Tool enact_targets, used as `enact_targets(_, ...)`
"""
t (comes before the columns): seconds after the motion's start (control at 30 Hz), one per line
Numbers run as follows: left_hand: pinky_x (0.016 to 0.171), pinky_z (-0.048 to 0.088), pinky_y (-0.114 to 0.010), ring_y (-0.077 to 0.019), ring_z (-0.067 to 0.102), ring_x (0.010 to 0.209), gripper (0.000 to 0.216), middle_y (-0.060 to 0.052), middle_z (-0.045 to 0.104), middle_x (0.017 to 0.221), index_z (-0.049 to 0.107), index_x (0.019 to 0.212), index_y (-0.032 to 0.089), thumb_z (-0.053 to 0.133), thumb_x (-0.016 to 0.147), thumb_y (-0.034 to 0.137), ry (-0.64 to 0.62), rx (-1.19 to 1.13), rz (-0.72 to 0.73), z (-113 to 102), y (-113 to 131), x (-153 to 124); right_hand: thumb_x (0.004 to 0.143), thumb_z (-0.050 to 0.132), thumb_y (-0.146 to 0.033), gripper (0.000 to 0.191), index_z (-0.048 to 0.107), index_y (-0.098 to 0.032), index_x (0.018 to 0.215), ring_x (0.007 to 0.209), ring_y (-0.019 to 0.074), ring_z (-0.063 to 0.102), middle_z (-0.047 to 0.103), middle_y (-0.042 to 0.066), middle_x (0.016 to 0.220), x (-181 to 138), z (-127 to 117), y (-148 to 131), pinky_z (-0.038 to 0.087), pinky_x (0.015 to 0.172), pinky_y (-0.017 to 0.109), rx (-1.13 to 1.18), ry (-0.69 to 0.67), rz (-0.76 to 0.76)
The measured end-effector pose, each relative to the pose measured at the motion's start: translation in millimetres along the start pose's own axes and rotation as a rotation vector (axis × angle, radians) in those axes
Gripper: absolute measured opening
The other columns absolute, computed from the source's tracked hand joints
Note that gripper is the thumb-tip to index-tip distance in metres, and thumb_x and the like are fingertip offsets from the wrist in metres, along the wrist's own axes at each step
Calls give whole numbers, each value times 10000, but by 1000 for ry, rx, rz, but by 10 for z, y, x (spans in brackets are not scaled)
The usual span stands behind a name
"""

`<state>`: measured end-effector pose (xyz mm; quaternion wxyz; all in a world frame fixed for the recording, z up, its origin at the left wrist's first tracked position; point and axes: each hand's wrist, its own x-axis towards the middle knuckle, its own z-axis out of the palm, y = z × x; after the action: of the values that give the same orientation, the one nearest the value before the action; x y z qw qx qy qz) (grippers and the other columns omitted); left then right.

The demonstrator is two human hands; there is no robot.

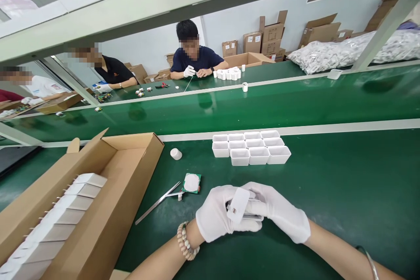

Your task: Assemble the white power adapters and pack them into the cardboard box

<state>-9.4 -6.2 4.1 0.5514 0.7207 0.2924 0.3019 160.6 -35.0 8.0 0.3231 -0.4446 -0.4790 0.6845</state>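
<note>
My left hand [215, 212] and my right hand [282, 210], both in white gloves, are closed together around a white plastic case. A flat white piece [240, 204] with a small slot stands tilted at the case, in front of the fingers. Most of the case is hidden by the gloves. Left of my left hand lies a green circuit board [192, 183] with a round-cornered white pad on top. Its small white connector [180, 196] lies by the tips of a pair of metal tweezers [157, 209]. Beyond my hands, open white plastic boxes [259, 156] stand in rows.
A long cardboard box [138, 175] on the left holds a row of white cases [70, 208]. A white roll [176, 153] lies beside it. Behind runs a green belt [295, 100] with a pale edge. Across it, several people work, one [197, 59] facing me.
</note>
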Motion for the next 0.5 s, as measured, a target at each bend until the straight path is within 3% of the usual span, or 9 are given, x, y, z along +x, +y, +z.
enact_targets(0.1, 752, 541, -301, -210, 665, 804, 442, -57, 708, 874, 706, 977, 150, 831, 558, 211, 15, -46, -74, 10, 38, 0, 815, 580, -519, 433, 567, -187, 1093, 644, 180, 631, 643, 21, 810, -28, -18, 22, 518, 562, 307, -4, -55, -26)
enact_targets(0.17, 732, 545, -295, -206, 668, 775, 415, -50, 709, 836, 707, 931, 140, 841, 552, 244, 0, -78, -120, 2, 59, 4, 844, 534, -538, 509, 490, -198, 1220, 807, 224, 649, 645, 73, 970, -41, -51, 45, 544, 709, 378, -31, -68, -106)
enact_targets(0.3, 740, 542, -303, -212, 659, 793, 437, -54, 703, 820, 688, 875, 125, 832, 554, 383, 53, -154, -147, -49, 72, -6, 701, 723, -517, 816, 326, -274, 1371, 1111, 285, 541, 525, 105, 1235, -58, -104, 94, 466, 946, 456, -217, -19, -393)
enact_targets(0.37, 694, 539, -304, -201, 643, 745, 507, -65, 686, 804, 679, 907, 117, 808, 560, 463, 49, -151, -107, -84, 72, -23, 703, 763, -390, 766, 361, -326, 1352, 1153, 278, 511, 471, 83, 1284, -69, -97, 125, 462, 965, 426, -441, 31, -539)
enact_targets(0.43, 641, 520, -300, -183, 608, 683, 473, -70, 658, 773, 685, 861, 114, 796, 573, 471, 15, -100, -16, -119, 79, -39, 797, 673, -235, 638, 373, -363, 1345, 1153, 254, 513, 452, 68, 1289, -82, -76, 163, 482, 946, 379, -690, 97, -697)
enact_targets(0.5, 663, 501, -314, -184, 582, 692, 373, -80, 639, 772, 689, 817, 124, 757, 631, 441, -30, -6, 126, -147, 102, -41, 843, 569, -127, 649, 318, -399, 1376, 1126, 242, 533, 449, 64, 1284, -94, -57, 206, 519, 887, 354, -852, 144, -824)
